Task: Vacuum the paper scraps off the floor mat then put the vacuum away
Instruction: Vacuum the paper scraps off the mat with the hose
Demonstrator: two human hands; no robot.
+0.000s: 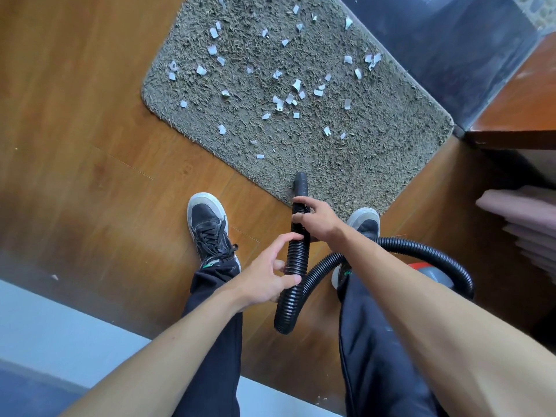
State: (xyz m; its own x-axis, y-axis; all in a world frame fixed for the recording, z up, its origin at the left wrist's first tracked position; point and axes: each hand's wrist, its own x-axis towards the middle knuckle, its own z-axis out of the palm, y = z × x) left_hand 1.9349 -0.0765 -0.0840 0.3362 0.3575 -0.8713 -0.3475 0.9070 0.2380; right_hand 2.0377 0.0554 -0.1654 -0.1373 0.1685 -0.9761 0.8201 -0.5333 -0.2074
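A grey shaggy floor mat (361, 139) lies on the wooden floor, with several white paper scraps (288, 97) strewn over it. My right hand (316, 219) grips the black ribbed vacuum hose (296, 257) just behind its nozzle (301, 183), whose tip rests on the mat's near edge. My left hand (270, 273) holds the hose lower down, thumb and fingers curled partly round it. The hose loops back to the right toward a red and grey vacuum body (427, 270), mostly hidden behind my right arm.
My two black shoes (210, 227) stand at the mat's near edge. A wooden furniture edge (517, 115) and pink folded cloth (523, 218) are at the right. A dark threshold (451, 46) borders the mat's far side. A stray scrap (54, 277) lies on the floor at left.
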